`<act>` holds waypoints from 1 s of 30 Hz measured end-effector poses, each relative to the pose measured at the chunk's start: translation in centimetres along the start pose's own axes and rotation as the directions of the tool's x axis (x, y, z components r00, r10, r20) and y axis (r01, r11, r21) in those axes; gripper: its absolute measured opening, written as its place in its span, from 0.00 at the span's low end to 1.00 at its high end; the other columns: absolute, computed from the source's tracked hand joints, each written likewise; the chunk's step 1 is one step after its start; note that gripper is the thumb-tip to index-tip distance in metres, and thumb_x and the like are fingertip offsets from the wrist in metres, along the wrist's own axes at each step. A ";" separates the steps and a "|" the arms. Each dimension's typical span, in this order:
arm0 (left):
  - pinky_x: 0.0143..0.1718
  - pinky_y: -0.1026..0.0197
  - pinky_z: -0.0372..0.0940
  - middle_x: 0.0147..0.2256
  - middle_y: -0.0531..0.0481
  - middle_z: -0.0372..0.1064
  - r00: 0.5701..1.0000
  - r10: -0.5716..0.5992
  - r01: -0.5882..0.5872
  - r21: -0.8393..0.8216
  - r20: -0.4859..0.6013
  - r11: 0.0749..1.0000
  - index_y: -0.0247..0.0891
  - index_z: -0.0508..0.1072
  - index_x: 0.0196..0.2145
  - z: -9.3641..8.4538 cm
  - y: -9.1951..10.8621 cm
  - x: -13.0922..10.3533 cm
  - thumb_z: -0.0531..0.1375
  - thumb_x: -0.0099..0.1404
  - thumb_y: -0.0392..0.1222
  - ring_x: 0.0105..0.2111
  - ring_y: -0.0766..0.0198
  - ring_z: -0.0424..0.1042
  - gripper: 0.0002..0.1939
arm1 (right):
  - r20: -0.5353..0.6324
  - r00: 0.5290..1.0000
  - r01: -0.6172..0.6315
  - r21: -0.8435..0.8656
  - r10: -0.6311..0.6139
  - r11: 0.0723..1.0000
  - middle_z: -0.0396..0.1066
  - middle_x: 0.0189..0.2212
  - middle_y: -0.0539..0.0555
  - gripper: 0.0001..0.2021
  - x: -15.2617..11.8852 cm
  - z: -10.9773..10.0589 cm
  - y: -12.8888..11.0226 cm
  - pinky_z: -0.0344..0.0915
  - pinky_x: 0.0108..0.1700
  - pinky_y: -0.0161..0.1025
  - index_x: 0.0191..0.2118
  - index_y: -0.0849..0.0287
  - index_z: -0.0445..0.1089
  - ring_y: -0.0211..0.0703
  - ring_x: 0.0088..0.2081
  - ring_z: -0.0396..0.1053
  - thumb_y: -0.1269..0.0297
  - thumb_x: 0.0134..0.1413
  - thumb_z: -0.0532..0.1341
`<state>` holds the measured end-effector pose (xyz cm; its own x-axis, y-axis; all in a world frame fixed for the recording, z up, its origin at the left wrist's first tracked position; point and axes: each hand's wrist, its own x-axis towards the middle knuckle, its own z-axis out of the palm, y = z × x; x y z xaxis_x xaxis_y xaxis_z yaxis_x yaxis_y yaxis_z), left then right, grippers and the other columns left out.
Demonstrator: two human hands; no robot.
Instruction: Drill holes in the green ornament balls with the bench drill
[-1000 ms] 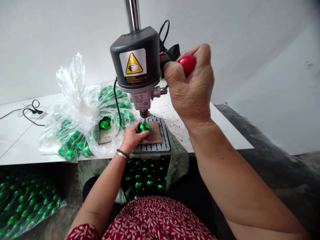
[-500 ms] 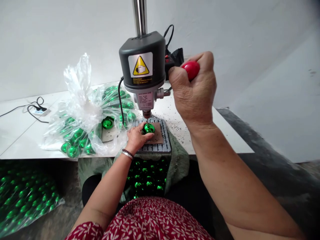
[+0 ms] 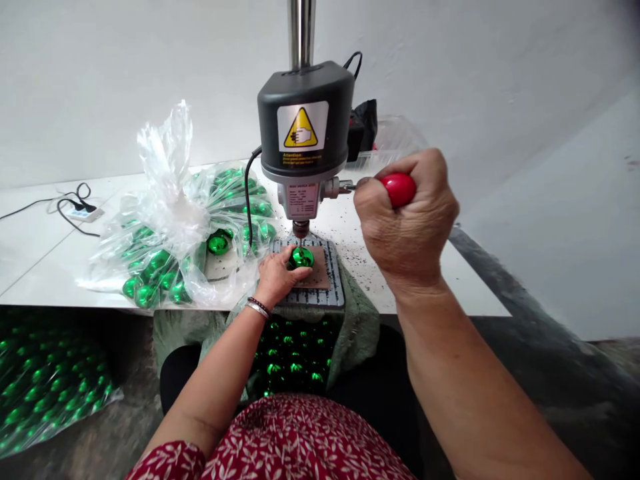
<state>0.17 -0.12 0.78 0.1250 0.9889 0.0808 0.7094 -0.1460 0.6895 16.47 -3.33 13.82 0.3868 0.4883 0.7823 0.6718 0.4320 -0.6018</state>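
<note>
A black and grey bench drill press stands in the middle of the view. My right hand is wrapped round the red knob of its feed lever. Under the chuck, a shiny green ball rests on a brown board on the drill's base. My left hand grips this ball from the left, thumb in front and fingers behind. The thin drill bit comes down to the ball's top; whether it touches cannot be made out.
Left of the drill lies a clear plastic bag of green balls, with one ball beside it. More balls fill a bag at lower left and a container below the table edge. Dark shavings are scattered on the white table. A power strip sits far left.
My right hand has swung lower with the lever's red knob. My left hand keeps its hold on the ball. The whole view has shifted slightly.
</note>
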 end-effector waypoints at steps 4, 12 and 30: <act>0.52 0.53 0.66 0.42 0.47 0.78 1.000 0.010 -0.010 0.024 0.012 1.000 0.41 0.75 0.56 0.1 -0.2 0.0 0.69 0.56 0.49 0.46 0.52 0.73 0.30 | -0.024 0.999 0.028 0.002 -0.028 1.000 0.58 0.22 0.46 0.08 -0.4 0.0 0.1 0.59 0.30 0.33 0.28 0.57 0.56 0.30 0.25 0.53 0.63 0.51 0.57; 0.53 0.51 0.64 0.43 0.45 0.78 0.999 -0.003 0.001 0.075 0.037 0.997 0.40 0.72 0.59 0.0 0.0 -0.1 0.68 0.57 0.50 0.47 0.50 0.72 0.33 | -0.121 0.990 0.070 0.018 -0.067 0.997 0.63 0.24 0.45 0.08 -2.2 0.7 1.2 0.61 0.30 0.33 0.32 0.55 0.60 0.30 0.25 0.60 0.57 0.53 0.58; 0.54 0.51 0.63 0.44 0.44 0.78 0.999 -0.035 0.034 0.041 0.016 0.999 0.41 0.74 0.56 -0.1 0.4 -0.3 0.69 0.55 0.50 0.50 0.48 0.71 0.30 | -0.154 0.988 0.037 0.042 -0.030 0.998 0.65 0.27 0.49 0.12 -4.6 1.1 2.0 0.62 0.33 0.33 0.33 0.58 0.62 0.30 0.28 0.63 0.54 0.56 0.57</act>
<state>0.34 -0.44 1.07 0.1115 0.9927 0.0451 0.7413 -0.1133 0.6615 15.29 -3.86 8.84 0.4594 0.3521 0.8154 0.6584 0.4813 -0.5787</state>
